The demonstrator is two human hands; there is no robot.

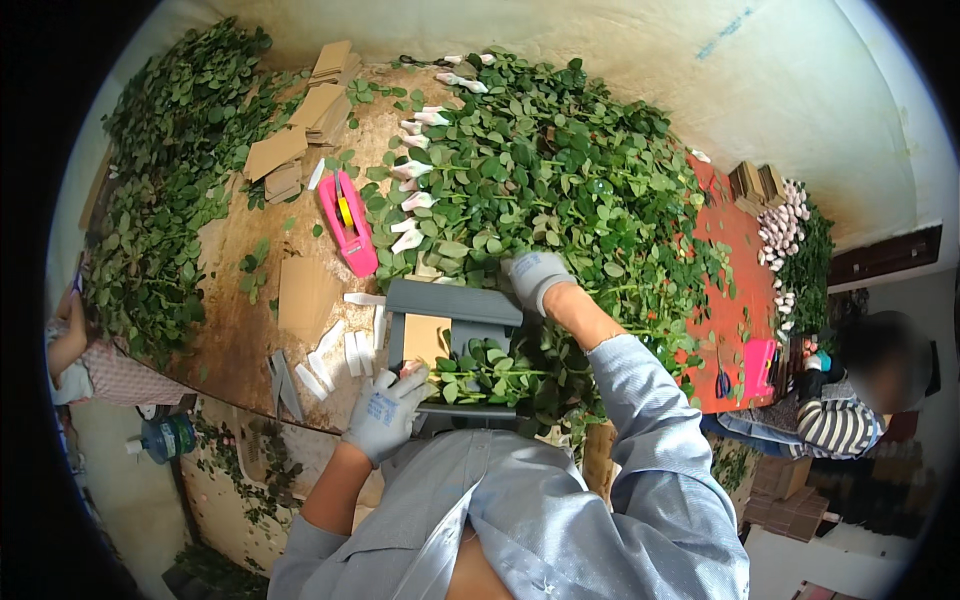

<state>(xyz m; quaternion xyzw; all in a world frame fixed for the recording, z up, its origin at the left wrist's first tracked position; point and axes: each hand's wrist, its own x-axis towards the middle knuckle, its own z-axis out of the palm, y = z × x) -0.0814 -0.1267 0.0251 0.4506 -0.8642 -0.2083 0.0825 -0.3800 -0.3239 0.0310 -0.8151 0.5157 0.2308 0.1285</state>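
A grey tray-like stand (455, 297) is in front of me, with a tan cardboard piece (428, 338) in it. Leafy rose stems (490, 370) lie across it, their pale pink heads at the left end. My left hand (383, 412), in a grey glove, has its fingers closed around the rose heads at the stand's left edge. My right hand (537, 277), also gloved, rests at the near edge of a big leafy heap (560, 180), just past the stand's far right corner. Leaves partly hide its fingertips. White-wrapped rose heads (412, 170) line the heap's left side.
Left of the stand lie a pink tape dispenser (347, 225), white paper strips (325, 345), scissors (284, 388) and cardboard sheets (307, 295). Cardboard stacks (318, 110) and more foliage (170, 200) lie farther left. A co-worker (840, 410) is at the right by another pink dispenser (759, 367).
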